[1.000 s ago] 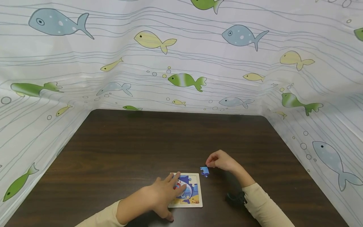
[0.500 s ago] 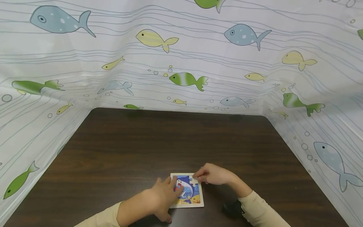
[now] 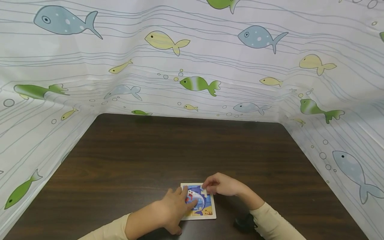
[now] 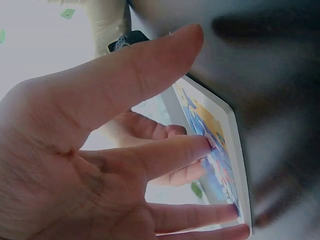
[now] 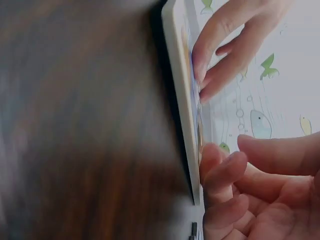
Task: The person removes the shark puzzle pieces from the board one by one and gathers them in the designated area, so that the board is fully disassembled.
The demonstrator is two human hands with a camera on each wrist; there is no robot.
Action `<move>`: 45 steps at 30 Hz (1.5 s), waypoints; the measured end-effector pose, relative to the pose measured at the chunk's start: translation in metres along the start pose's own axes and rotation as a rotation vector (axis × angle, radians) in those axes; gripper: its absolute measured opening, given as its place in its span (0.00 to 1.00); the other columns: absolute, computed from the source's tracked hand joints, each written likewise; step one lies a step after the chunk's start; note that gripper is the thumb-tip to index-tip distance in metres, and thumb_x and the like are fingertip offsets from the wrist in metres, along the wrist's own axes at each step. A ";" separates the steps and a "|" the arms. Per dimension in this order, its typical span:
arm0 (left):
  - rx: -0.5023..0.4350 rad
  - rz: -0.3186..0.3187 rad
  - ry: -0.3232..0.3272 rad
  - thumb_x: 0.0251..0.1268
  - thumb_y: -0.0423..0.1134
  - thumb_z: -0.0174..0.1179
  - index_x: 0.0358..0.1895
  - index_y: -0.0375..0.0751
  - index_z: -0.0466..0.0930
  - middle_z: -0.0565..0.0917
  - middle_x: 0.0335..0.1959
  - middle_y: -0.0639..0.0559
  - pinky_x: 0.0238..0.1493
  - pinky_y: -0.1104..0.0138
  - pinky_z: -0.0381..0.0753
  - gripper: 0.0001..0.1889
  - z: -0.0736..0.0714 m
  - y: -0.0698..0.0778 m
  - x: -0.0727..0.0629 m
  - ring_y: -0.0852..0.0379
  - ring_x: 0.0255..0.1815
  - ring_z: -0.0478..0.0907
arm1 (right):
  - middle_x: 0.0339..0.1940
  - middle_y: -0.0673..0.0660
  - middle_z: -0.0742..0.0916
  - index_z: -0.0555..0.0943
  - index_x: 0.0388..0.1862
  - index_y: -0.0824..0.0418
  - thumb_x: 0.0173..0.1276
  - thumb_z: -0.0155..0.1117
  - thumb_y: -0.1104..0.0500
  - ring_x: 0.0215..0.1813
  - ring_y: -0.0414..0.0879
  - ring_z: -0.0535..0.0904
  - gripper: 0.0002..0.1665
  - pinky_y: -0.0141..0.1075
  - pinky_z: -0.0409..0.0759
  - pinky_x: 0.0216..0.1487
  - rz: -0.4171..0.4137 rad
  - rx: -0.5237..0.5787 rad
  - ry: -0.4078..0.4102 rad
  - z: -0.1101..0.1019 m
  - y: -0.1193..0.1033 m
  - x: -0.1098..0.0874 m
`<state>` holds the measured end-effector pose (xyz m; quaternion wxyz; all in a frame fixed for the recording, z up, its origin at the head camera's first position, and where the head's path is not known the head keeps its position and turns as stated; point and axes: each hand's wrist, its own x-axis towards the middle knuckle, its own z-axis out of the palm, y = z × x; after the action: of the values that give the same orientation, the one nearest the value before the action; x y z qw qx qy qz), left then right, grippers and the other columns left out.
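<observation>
From the head, the puzzle [image 3: 201,201] lies flat on the table [image 3: 168,150], in front of the person; the left hand [image 3: 174,209] is spread wide over its left side, probably to steady it; the right hand [image 3: 225,184], narrower, bends at its far right corner, perhaps for fine control; at the left wrist, fingertips touch the puzzle while the thumb stands off it; at the right wrist, bent fingers meet its edge, thumb apart; whether they hold anything cannot be told.

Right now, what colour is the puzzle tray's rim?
Pale cream, nearly white; the rim shows best in the head view.
</observation>
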<state>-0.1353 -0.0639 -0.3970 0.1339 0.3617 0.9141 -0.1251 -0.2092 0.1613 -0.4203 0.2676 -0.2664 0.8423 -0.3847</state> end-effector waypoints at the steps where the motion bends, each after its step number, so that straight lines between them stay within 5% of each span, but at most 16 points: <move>1: 0.010 0.002 0.004 0.36 0.66 0.73 0.71 0.68 0.63 0.67 0.70 0.40 0.57 0.50 0.75 0.50 0.000 0.000 0.000 0.43 0.67 0.68 | 0.33 0.55 0.85 0.83 0.44 0.66 0.69 0.58 0.64 0.31 0.40 0.76 0.10 0.30 0.75 0.33 0.010 0.009 0.010 0.001 0.000 0.001; 13: 0.062 0.014 -0.011 0.37 0.68 0.71 0.72 0.68 0.61 0.66 0.70 0.41 0.58 0.53 0.76 0.50 0.000 0.001 0.001 0.45 0.67 0.68 | 0.24 0.57 0.85 0.83 0.34 0.67 0.64 0.64 0.65 0.24 0.39 0.77 0.04 0.29 0.75 0.26 -0.023 0.065 0.119 0.010 0.004 0.008; 23: 0.055 0.011 -0.007 0.36 0.68 0.72 0.72 0.67 0.60 0.66 0.70 0.40 0.58 0.53 0.76 0.52 0.002 0.002 0.002 0.44 0.68 0.67 | 0.25 0.57 0.86 0.84 0.32 0.66 0.61 0.66 0.66 0.25 0.40 0.78 0.03 0.31 0.78 0.28 -0.015 0.102 0.161 0.008 0.008 0.011; 37: -0.032 0.018 0.011 0.35 0.63 0.73 0.71 0.65 0.63 0.66 0.69 0.40 0.59 0.50 0.74 0.51 0.000 -0.001 0.003 0.43 0.67 0.67 | 0.28 0.58 0.88 0.81 0.36 0.71 0.59 0.65 0.69 0.32 0.52 0.82 0.07 0.43 0.81 0.36 0.107 0.084 0.114 -0.084 0.043 -0.028; 45: -0.029 0.019 0.000 0.36 0.64 0.73 0.71 0.65 0.62 0.66 0.69 0.40 0.60 0.50 0.74 0.51 -0.003 0.000 0.003 0.43 0.68 0.67 | 0.25 0.58 0.87 0.80 0.33 0.73 0.55 0.63 0.71 0.27 0.42 0.80 0.06 0.34 0.77 0.29 0.209 0.066 0.061 -0.095 0.063 -0.032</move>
<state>-0.1380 -0.0614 -0.3954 0.1401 0.3684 0.9124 -0.1104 -0.2639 0.2651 -0.4088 0.2892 -0.1565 0.8601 -0.3899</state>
